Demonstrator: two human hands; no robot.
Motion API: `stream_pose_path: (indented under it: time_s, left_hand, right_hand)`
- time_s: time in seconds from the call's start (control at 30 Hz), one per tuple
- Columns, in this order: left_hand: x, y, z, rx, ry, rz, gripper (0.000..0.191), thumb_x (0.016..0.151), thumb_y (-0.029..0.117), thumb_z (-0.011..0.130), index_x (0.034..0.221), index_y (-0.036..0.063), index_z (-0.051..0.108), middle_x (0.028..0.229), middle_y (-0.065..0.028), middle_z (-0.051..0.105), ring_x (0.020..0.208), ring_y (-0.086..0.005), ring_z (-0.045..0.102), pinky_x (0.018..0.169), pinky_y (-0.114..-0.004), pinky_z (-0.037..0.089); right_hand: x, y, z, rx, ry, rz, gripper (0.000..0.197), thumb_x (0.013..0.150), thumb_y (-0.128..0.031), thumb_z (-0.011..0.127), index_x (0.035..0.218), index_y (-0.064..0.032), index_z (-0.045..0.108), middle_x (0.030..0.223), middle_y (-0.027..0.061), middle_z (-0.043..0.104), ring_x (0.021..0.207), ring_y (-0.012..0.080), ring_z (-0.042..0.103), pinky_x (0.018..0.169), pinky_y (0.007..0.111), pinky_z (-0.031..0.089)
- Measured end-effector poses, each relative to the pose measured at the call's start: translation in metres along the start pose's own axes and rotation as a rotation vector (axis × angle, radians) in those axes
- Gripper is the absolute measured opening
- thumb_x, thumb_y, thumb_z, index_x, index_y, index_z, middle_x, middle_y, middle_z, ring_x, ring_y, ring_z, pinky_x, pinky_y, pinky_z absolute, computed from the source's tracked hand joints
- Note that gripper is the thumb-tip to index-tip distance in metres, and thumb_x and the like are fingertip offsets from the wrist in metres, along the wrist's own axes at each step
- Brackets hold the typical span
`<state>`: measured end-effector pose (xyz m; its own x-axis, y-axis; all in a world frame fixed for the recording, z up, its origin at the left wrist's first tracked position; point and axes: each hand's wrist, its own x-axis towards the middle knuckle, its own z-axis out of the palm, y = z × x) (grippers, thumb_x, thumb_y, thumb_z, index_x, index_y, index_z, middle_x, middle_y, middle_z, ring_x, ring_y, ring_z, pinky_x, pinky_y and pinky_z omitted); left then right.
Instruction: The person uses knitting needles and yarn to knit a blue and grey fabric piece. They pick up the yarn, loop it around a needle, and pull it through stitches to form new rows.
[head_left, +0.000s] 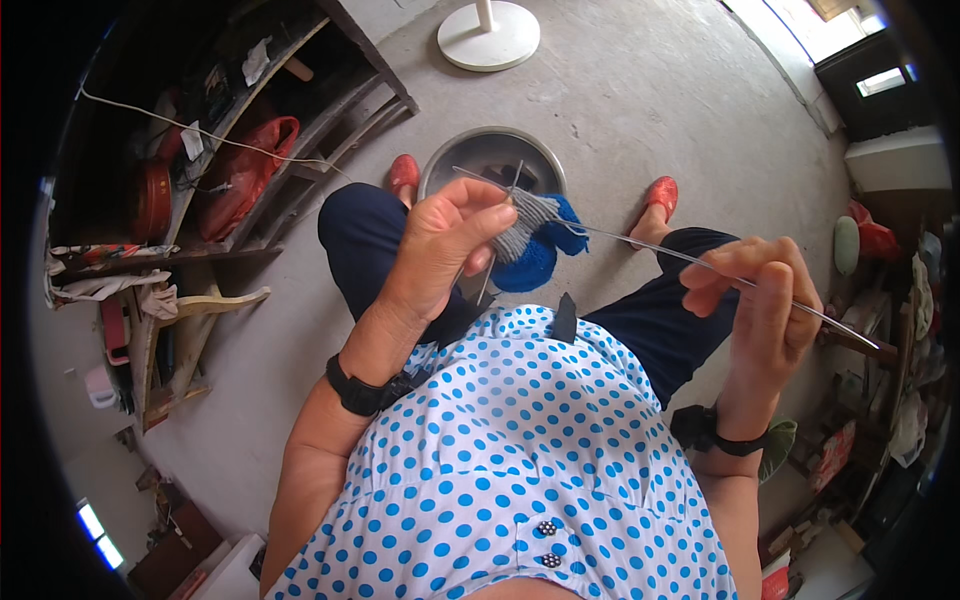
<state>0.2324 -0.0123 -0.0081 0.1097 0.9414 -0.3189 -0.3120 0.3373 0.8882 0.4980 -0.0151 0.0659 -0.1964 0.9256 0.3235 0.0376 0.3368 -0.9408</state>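
Note:
My left hand (457, 240) pinches a small piece of knitting (529, 221), grey and ribbed at the top with bright blue parts below. Thin metal knitting needles (517, 176) cross at its upper edge, and another needle's end (486, 279) points down under my fingers. In my right hand (761, 300), held out to the right, is a slim metal knitting needle (836, 327) whose tip sticks out past the fingers. A thin grey line stretches from the knitting to this hand; whether it is yarn or needle shaft, I cannot tell.
Between my feet in red shoes (661, 196) stands a metal basin (442, 154) with dark things inside. A white round stand base (487, 49) rests on the concrete floor (622, 97). Wooden shelving (375, 67) with a red plastic bag (251, 180) is at left; cluttered shelves line the right.

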Motion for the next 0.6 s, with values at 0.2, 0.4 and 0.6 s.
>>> stream_pose_path:
  time_s: [0.2, 0.4, 0.6]
  left_hand:
    - [-0.003, 0.004, 0.004, -0.041, -0.042, -0.017, 0.018, 0.087, 0.014, 0.066, 0.1, 0.0046, 0.058, 0.081, -0.0008, 0.062, 0.054, -0.0001, 0.049, 0.045, -0.012, 0.037]
    - [-0.005, 0.005, 0.006, 0.005, -0.031, -0.01, 0.019, 0.087, 0.014, 0.066, 0.101, 0.0037, 0.058, 0.081, -0.001, 0.062, 0.053, -0.0001, 0.049, 0.045, -0.013, 0.038]
    - [-0.007, 0.009, 0.016, 0.005, -0.069, -0.046, 0.02, 0.087, 0.009, 0.064, 0.103, 0.0007, 0.055, 0.086, -0.0037, 0.061, 0.052, -0.0016, 0.048, 0.044, -0.013, 0.038]
  right_hand:
    - [0.003, 0.015, 0.016, -0.065, -0.101, -0.017, 0.027, 0.098, -0.015, 0.047, 0.087, 0.0029, 0.064, 0.079, 0.0104, 0.068, 0.062, 0.011, 0.065, 0.057, 0.02, 0.052]
    - [0.007, 0.019, 0.021, -0.17, -0.139, -0.083, 0.016, 0.093, -0.009, 0.055, 0.084, 0.0018, 0.064, 0.073, 0.0081, 0.066, 0.061, 0.0121, 0.065, 0.053, 0.019, 0.049]
    - [0.011, 0.042, 0.04, -0.267, -0.304, -0.029, 0.013, 0.088, -0.01, 0.06, 0.08, 0.0008, 0.059, 0.063, 0.0093, 0.06, 0.05, 0.0142, 0.057, 0.046, 0.024, 0.042]
